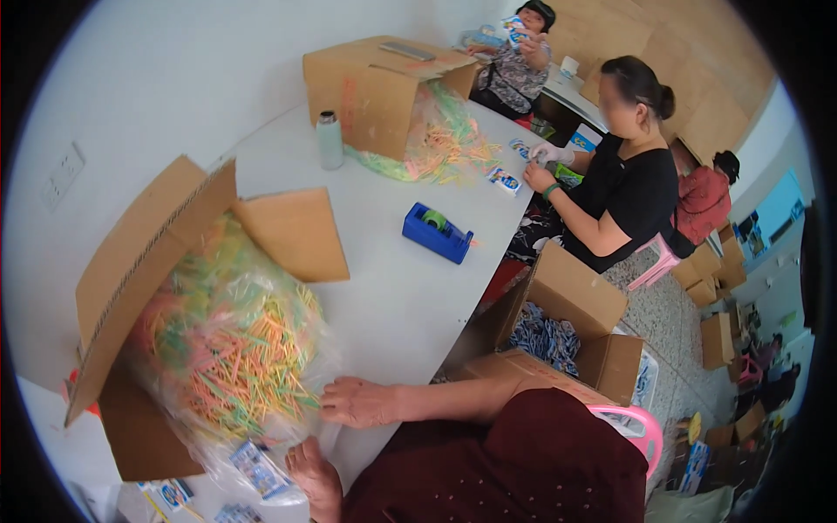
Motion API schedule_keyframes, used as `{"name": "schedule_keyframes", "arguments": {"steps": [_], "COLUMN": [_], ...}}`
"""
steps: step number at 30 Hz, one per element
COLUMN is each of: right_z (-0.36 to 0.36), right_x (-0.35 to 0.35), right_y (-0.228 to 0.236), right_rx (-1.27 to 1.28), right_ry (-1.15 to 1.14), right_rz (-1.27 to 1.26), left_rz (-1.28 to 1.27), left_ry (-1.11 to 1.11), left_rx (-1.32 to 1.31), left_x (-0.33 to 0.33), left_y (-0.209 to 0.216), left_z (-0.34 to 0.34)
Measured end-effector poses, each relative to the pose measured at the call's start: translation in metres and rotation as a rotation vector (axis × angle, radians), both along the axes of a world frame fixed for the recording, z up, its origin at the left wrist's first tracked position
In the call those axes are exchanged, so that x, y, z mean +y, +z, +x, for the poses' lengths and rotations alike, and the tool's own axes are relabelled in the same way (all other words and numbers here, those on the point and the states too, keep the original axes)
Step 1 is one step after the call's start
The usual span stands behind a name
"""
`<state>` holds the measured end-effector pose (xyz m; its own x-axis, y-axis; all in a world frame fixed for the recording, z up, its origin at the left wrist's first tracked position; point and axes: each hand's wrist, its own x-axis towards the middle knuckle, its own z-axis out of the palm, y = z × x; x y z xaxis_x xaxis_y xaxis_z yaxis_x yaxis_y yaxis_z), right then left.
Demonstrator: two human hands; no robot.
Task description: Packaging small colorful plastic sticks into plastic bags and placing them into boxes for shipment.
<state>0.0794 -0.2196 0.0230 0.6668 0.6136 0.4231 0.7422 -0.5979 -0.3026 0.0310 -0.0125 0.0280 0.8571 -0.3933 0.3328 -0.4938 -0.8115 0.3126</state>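
Note:
A large clear plastic bag [301, 349] spills from an open cardboard box on its side [144, 427]. Inside the bag lies a heap of thin pink, orange, yellow and green sticks [253, 366]. My right hand [362, 402] is at the bag's near edge, fingers curled beside the sticks; whether something thin is in them is unclear. Lower down, my left hand [316, 478] has its fingers bent together next to blue-and-white printed packets [260, 469] on the bag's plastic. What its fingertips hold, if anything, is hidden.
A blue tape dispenser [438, 233] and pale green bottle [330, 140] stand on the white table [375, 305]. Another tipped box [362, 96] spills sticks farther off. A co-worker in black [615, 174] handles small packets. At my right, an open carton [567, 296] holds blue-and-white packets.

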Motion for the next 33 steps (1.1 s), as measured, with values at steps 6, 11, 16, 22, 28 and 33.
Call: {"name": "schedule_keyframes", "arguments": {"steps": [6, 11, 16, 22, 28, 33], "right_z": [-0.001, -0.003, -0.003, -0.003, -0.003, -0.002], "right_x": [-0.007, -0.016, -0.023, -0.023, -0.027, -0.021], "right_y": [-0.036, -0.04, -0.041, -0.046, -0.041, -0.05], "right_rx": [0.018, 0.158, 0.138, 0.016, 0.052, 0.071], "right_ry": [0.009, 0.084, 0.126, 0.142, 0.164, 0.166], "right_rz": [0.079, 0.233, 0.295, 0.281, 0.244, 0.307], "left_rz": [0.085, 0.106, 0.121, 0.05, -0.008, 0.205], "left_ry": [-0.07, -0.069, -0.098, -0.2, -0.32, -0.159], "left_rx": [0.14, 0.049, 0.019, -0.177, -0.216, -0.122], "left_x": [0.006, 0.002, -0.011, 0.014, 0.005, 0.028], "left_y": [-0.024, -0.021, -0.007, -0.047, -0.03, -0.041], "left_z": [-0.008, -0.009, -0.006, -0.003, 0.007, -0.005]}}
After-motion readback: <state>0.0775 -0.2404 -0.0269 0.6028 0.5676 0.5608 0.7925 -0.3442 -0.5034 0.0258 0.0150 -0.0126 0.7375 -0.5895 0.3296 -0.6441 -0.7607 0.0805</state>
